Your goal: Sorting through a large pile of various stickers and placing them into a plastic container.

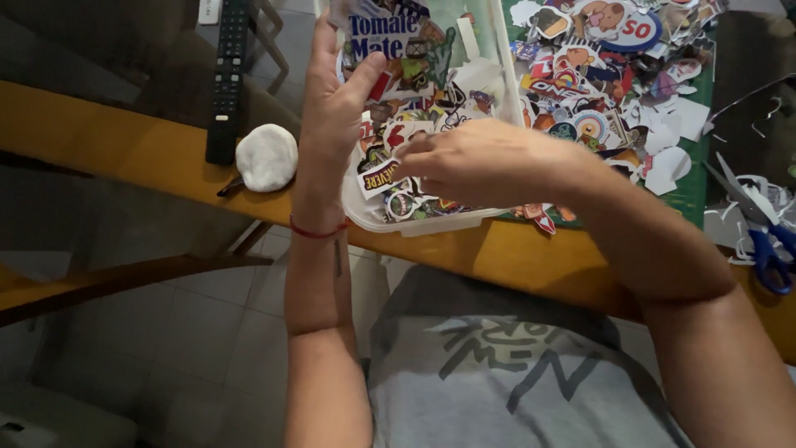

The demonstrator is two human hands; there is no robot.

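A clear plastic box full of cut-out stickers rests at the near edge of the wooden table. My left hand stands upright against the box's left side, thumb on a large blue and white sticker at the top of the pile. A red string is tied round that wrist. My right hand reaches into the box from the right, its fingertips pinching at the stickers near the front left corner.
More cut stickers and white paper scraps lie on a green mat right of the box. Blue-handled scissors sit at the far right. A black remote and a white lump lie left of the box.
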